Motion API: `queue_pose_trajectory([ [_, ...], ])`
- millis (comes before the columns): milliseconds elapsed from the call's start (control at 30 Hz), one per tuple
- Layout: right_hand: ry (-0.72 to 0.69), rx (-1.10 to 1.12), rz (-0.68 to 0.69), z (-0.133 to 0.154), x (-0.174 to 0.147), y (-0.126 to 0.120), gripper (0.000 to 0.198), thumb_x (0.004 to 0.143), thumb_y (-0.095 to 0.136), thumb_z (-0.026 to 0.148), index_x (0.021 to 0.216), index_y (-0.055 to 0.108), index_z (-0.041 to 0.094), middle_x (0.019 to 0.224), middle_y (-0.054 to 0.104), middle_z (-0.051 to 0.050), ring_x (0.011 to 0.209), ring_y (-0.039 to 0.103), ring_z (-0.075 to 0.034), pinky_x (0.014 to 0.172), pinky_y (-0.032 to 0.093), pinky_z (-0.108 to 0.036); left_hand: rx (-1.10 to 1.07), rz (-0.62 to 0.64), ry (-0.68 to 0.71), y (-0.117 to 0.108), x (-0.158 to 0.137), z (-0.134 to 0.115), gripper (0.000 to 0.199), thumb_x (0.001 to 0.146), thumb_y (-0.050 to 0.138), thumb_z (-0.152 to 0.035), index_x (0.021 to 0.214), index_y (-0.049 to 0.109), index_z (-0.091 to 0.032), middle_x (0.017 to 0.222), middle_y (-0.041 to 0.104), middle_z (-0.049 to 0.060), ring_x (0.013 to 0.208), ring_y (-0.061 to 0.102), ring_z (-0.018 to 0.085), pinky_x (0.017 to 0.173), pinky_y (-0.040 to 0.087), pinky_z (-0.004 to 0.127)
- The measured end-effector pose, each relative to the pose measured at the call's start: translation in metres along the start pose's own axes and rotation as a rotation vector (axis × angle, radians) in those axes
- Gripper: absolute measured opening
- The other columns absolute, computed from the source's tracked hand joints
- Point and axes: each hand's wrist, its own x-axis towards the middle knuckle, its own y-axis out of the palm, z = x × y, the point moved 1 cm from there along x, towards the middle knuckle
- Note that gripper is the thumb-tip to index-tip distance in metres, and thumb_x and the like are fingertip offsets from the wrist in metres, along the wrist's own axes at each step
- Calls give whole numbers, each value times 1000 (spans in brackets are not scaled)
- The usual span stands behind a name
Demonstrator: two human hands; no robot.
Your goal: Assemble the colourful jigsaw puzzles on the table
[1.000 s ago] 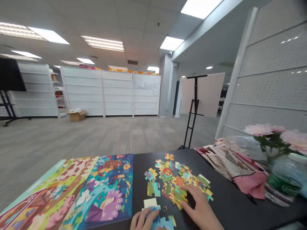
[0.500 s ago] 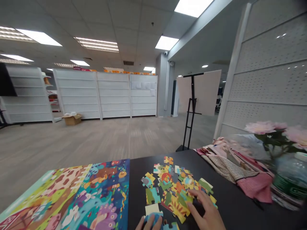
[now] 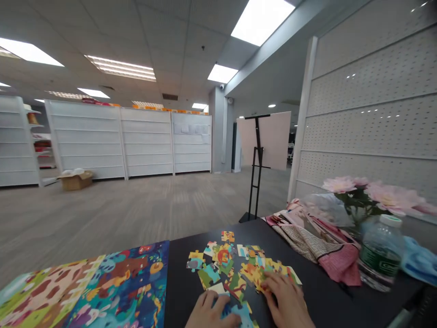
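My left hand [image 3: 212, 310] rests low on the black table with its fingers apart. Its fingertips touch a light blue puzzle piece [image 3: 243, 313], and a cream-edged piece [image 3: 217, 288] shows just above them. To the right, my right hand [image 3: 286, 298] lies over yellow puzzle pieces [image 3: 251, 272], fingers spread and fingertips on them. What is under its palm is hidden. Loose jigsaw pieces are scattered beyond both hands, among them a piece with a red and orange face [image 3: 224, 256], a green and teal piece [image 3: 209, 274] and a lone orange piece [image 3: 227, 236].
A colourful picture board [image 3: 133, 282] covers the table's left side. On the right are a pink patterned cloth [image 3: 336, 259], a water bottle [image 3: 380, 255], pink flowers [image 3: 355, 189] and a blue crumpled item [image 3: 419, 259]. An easel [image 3: 257, 168] stands past the table.
My view has turned right. Both hands are further onto the pieces; my left hand shows more fully. Yellow pieces have shifted right under my right hand, leaving a dark gap beside the others.
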Motion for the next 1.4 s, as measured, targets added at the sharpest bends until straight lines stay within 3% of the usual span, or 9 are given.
queue_pose_trajectory([
  [167,-80,39,122,12,68,-14,33,89,44,12,97,74,24,108,73,-8,103,66,-26,90,50,-40,-46,13,-57,1,-2,12,13,94,66,-43,106,68,-46,117,70,-7,99,62,21,77,46,29],
  [400,-159,49,268,44,141,35,29,76,61,11,98,76,20,102,73,-7,97,65,-24,88,47,-31,-126,56,22,-11,-15,32,19,97,60,-45,117,63,-46,129,65,-4,101,63,21,73,48,28],
  [567,-118,101,333,21,140,46,28,74,66,24,100,74,18,105,70,-8,102,61,-27,92,44,-35,-444,4,-435,-73,-20,59,27,97,48,-19,119,60,-29,124,63,4,110,57,23,93,48,37],
  [633,-82,137,360,11,141,44,25,70,70,29,93,73,18,100,70,-8,99,61,-27,89,45,-35,-502,12,-497,-88,-20,68,23,94,49,-15,109,62,-26,112,65,3,103,59,22,91,49,36],
  [900,26,442,438,4,145,37,21,70,67,37,74,54,22,68,62,1,66,58,-18,61,42,-27,-505,120,-491,-89,-17,67,18,91,53,-13,100,64,-24,100,65,2,96,57,22,86,48,34],
  [1033,53,592,400,11,146,21,22,75,61,39,83,48,23,59,52,7,54,49,-14,53,35,-25,-520,118,-499,-90,-18,68,17,92,52,-14,100,64,-23,100,65,3,97,58,23,86,48,35],
  [1200,-15,756,399,49,132,6,35,79,61,35,110,50,23,66,55,8,59,51,-13,58,38,-25,-616,99,-542,-85,-21,67,32,91,55,-16,122,58,-27,121,61,5,110,58,24,95,48,38],
  [1333,-69,1032,679,105,96,19,35,76,70,29,106,53,23,67,56,8,59,54,-12,58,40,-23,-774,22,-589,-78,-17,55,84,79,73,-18,150,30,-32,155,34,5,134,44,25,111,40,39],
  [1400,-87,1055,774,125,81,25,36,74,72,25,105,54,23,66,58,9,57,53,-11,56,40,-22,-833,41,-566,-76,-16,51,83,73,74,-12,145,37,-32,149,42,4,134,44,24,113,37,37],
])
